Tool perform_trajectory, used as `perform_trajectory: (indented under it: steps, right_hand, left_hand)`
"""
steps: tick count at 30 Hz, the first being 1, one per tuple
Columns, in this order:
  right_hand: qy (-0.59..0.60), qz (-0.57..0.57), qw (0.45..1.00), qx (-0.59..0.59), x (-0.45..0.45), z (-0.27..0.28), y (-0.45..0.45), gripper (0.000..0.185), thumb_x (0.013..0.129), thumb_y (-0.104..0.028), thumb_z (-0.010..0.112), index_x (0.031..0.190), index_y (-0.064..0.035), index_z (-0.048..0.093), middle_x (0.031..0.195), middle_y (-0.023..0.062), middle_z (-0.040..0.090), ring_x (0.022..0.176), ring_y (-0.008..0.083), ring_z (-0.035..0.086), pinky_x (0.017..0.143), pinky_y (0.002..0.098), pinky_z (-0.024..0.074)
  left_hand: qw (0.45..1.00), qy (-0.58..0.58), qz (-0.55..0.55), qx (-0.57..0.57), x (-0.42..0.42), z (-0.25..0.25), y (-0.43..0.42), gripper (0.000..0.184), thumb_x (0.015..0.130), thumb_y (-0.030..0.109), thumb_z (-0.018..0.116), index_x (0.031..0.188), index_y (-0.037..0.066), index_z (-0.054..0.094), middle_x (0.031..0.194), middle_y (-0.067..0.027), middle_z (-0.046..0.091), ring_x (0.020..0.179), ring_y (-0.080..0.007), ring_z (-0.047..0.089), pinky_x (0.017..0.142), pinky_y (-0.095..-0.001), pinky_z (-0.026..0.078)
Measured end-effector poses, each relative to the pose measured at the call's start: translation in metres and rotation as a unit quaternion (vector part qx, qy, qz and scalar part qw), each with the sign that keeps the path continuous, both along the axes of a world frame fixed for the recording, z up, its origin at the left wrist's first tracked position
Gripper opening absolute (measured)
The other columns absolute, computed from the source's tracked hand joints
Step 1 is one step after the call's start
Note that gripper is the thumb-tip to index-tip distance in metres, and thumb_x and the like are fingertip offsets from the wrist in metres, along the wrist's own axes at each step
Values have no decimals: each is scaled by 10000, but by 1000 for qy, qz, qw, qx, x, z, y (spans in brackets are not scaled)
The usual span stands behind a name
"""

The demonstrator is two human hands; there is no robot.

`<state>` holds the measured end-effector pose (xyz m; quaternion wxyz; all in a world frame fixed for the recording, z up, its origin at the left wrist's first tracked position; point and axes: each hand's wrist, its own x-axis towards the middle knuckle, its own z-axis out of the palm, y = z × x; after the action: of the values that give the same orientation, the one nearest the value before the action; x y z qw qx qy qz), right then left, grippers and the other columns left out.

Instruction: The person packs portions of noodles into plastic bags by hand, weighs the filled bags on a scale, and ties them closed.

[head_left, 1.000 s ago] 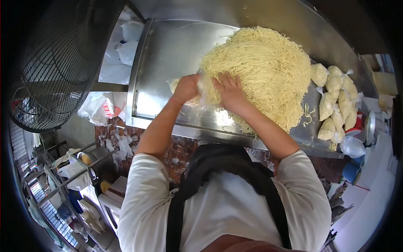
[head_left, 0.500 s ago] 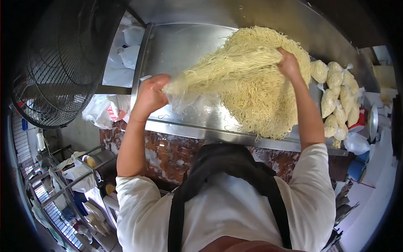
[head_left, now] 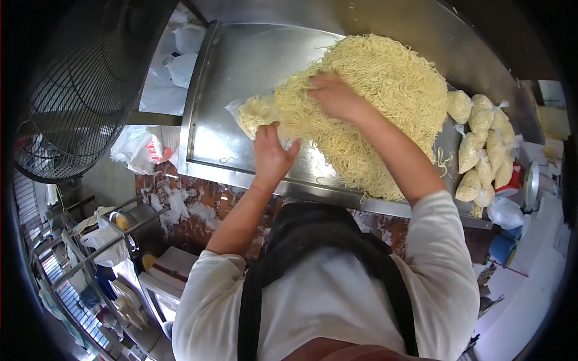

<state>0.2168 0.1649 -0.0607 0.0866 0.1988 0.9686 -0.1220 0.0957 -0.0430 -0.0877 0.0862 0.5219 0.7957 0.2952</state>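
Note:
A large heap of pale yellow noodles (head_left: 391, 90) covers the right half of the steel tray table (head_left: 232, 66). At its left end a clear plastic bag (head_left: 256, 114) lies on the metal with noodles inside, and more noodles run from it to the heap. My left hand (head_left: 274, 153) is at the near side of the bag, thumb and fingers apart. My right hand (head_left: 337, 96) rests over the left part of the heap, its fingers spread and slightly blurred on the noodles.
Several filled, tied noodle bags (head_left: 481, 144) are grouped at the table's right end. A wire fan guard (head_left: 78, 102) stands at the left. White plastic bags (head_left: 180, 69) lie beyond the table's left edge. A metal rack (head_left: 90, 259) is at the lower left.
The stretched bundle of noodles held up between both hands is now down on the tray. My left hand has moved right, my right hand left, and both have let go.

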Motion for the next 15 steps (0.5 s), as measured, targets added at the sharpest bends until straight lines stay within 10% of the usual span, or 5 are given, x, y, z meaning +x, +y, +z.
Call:
perform_trajectory:
  steps: [4,7,10,15]
  right_hand:
    - [-16,36,995,-88,-54,-61,-17,635,763,14,595,1353,-216,562,1378,160,526,1291,337,464,1107,449,340]
    - [0,-1,974,-226,-79,-58,-17,492,810,-27,604,1274,-189,616,1169,158,646,1105,327,604,934,439,488]
    - [210,77,923,-313,-98,-131,-18,378,849,-107,617,1226,-137,625,1037,170,672,961,307,650,858,408,519]
    - [50,-193,771,-605,-60,-36,-56,344,912,-229,614,1218,-73,602,1091,180,656,987,298,626,916,379,497]
  left_hand:
    - [998,9,52,17,-24,-64,7,275,878,140,649,1083,-11,546,934,-181,582,888,-376,589,762,-455,474]
    - [974,-215,69,-14,-36,-49,2,204,909,131,636,1026,-1,535,742,-141,579,672,-332,609,632,-414,484]
    - [945,-315,-4,85,-4,-20,14,115,970,92,575,1063,34,541,798,-43,609,672,-116,557,599,-264,462]
    - [814,-554,-62,164,23,22,23,95,997,107,554,1067,42,561,827,-28,626,722,-95,584,674,-240,493]
